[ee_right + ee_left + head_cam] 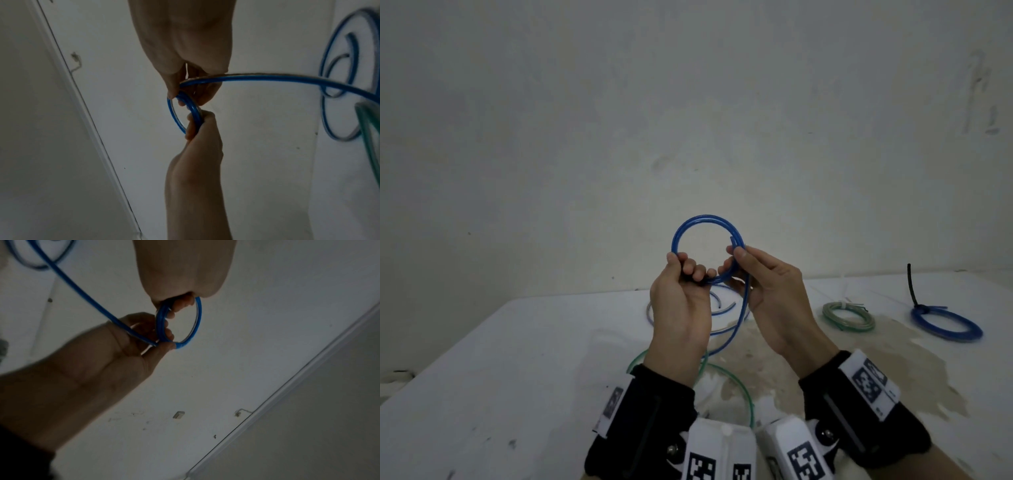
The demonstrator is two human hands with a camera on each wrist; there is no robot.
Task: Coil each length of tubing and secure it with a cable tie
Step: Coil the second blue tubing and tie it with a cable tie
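Observation:
A blue tubing loop [702,219] is held upright above the white table [517,359], roughly two turns thick. My left hand [686,270] grips its lower left side with curled fingers. My right hand [739,262] pinches the right side, close to the free end that pokes up there. The tubing's tail [738,323] hangs from the right hand down to the table. In the left wrist view the loop [197,318] sits between my left fingers [180,304] and the right hand [144,335]. In the right wrist view the tail [267,78] runs off to the right from the loop [174,116].
A tied pale green coil [848,316] and a blue coil [947,324] with an upright black cable tie [912,284] lie at the right. Loose green tubing [738,382] curves near my wrists. More loose tubing [722,310] lies behind the hands. A wall stands close behind the table.

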